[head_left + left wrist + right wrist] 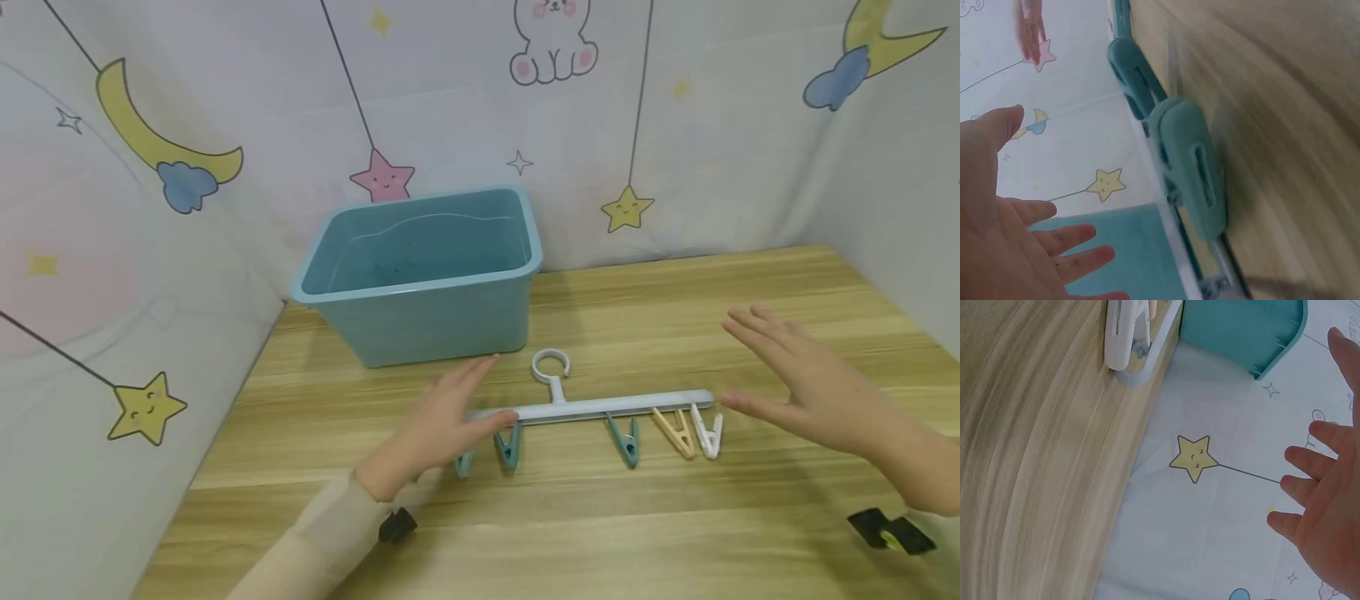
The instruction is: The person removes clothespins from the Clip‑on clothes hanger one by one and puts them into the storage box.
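Nearest the camera, your left sleeve (315,529) leads to your left hand (431,429), fingers extended, at the left end of a pale hanger (600,407); your right hand (813,387) is spread just beyond its right end. Across the middle of the tabletop (637,533), the hanger bears green clips (511,450), a yellow clip (681,442) and, rightmost, a white clip (709,440); at far left stands a blue basin (435,325).

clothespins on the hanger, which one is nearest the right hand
The white clothespin, the only white one, outermost on the hanger beside the right hand; the yellow clothespin and green clothespins sit farther away.
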Motion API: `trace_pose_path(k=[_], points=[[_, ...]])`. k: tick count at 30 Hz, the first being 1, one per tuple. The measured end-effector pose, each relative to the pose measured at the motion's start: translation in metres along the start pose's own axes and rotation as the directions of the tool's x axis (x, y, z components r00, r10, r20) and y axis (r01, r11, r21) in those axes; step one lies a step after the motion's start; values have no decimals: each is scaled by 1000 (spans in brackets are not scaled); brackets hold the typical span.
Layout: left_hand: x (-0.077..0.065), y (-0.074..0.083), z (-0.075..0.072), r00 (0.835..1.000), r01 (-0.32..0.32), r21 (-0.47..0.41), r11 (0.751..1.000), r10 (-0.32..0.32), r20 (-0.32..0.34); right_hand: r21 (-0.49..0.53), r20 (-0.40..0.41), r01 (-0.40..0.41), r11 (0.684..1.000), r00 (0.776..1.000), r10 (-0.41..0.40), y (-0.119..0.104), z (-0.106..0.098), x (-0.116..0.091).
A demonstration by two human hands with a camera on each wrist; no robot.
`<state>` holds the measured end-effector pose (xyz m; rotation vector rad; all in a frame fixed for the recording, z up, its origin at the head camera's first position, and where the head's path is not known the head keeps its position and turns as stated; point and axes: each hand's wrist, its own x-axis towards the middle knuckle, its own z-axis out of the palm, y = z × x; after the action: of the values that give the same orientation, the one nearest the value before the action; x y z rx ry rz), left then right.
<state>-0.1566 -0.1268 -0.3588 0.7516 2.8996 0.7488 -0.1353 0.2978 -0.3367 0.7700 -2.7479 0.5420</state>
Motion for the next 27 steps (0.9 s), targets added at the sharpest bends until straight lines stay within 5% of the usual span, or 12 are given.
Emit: trace_pose_path(k=[13, 27], points=[[24, 12, 22, 995, -40, -40, 998, 44, 89, 66, -12, -28, 997, 1000, 28, -5, 11, -8], [36, 20, 36, 988, -24, -72, 997, 35, 149, 191, 97, -153, 970, 986, 137, -13, 25, -14]])
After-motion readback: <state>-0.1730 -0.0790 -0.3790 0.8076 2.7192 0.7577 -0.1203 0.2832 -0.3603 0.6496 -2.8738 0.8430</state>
